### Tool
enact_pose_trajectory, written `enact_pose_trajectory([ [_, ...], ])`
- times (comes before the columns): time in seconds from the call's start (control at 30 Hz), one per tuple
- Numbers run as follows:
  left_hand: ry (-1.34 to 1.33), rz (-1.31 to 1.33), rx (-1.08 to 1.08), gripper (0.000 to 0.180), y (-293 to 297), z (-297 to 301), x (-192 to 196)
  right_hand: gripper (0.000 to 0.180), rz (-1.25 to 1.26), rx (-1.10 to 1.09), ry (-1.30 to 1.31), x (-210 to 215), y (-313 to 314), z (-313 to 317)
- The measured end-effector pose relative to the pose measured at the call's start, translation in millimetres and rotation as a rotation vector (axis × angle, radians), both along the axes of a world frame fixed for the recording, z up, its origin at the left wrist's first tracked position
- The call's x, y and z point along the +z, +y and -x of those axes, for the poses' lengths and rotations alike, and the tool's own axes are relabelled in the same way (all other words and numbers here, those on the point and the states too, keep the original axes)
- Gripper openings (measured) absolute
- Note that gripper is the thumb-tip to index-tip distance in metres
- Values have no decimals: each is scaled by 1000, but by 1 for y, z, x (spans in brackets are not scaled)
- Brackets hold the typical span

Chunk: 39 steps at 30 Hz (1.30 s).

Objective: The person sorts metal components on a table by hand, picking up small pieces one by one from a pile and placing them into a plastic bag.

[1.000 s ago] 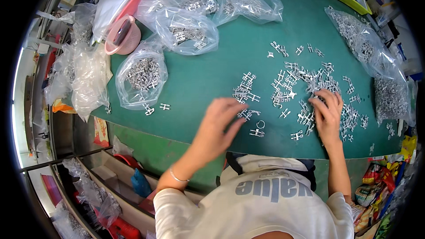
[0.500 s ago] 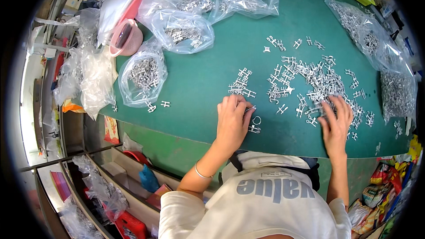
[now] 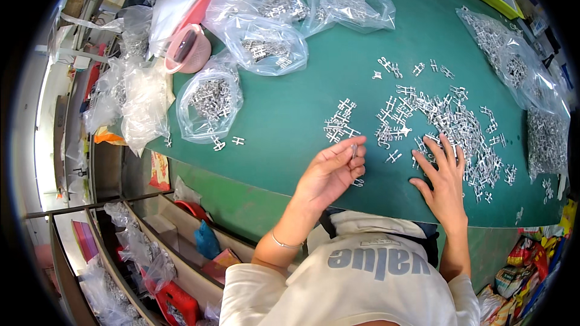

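- A person's two bare hands work over a green table (image 3: 284, 115) scattered with small silver metal pieces.
- The left hand (image 3: 334, 169) is turned partly palm-up, its fingers curled, pinching a small metal piece (image 3: 354, 151) between thumb and fingers near the table's front edge.
- Just beyond the left hand, on the side away from the body, lies a small cluster (image 3: 341, 122) of similar pieces; another piece (image 3: 358, 183) peeks out beside its lower fingers.
- The right hand (image 3: 445, 178) is open, palm down, fingers spread, with its fingertips at the near edge of the large heap (image 3: 462, 122); whether anything is under them cannot be told.
- That heap spreads ahead of the right hand and out to its right, with a looser group (image 3: 393, 118) to its left, between the two hands' reach.
- Farther left, well apart from both hands, an open clear bag (image 3: 192, 130) holds more pieces, near a pink basket (image 3: 200, 59).
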<state>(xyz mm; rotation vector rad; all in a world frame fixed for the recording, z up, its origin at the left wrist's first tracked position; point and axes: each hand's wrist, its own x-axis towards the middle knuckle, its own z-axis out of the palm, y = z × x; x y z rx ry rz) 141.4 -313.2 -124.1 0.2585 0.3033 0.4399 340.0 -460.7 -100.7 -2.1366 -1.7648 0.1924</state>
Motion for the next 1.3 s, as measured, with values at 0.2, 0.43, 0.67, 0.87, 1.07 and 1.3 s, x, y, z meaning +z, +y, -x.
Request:
enact_pose_trajectory([
  [0.2, 94, 58, -12, 44, -6, -1, 18, 24, -106, -64, -69, -16, -13, -23],
  [0.43, 335, -301, 46, 38, -8, 8, 20, 22, -203, -153, -121, -18, -26, -41],
  [0.67, 693, -744, 310, 26, 6, 43, 6, 20, -294, -420, 217, -22, -39, -63],
  [0.87, 1156, -992, 454, 21, 30, 68, 4, 54, -128, -308, -43, -18, -35, -51],
  [1.07, 1196, -1220, 726, 23, 71, 75, -17, 62, -97, -182, 2, -20, -36, -35],
  [1.3, 1460, -1721, 700, 29, 64, 68, -1, 36, -99, 26, 111, -10, -32, -36],
])
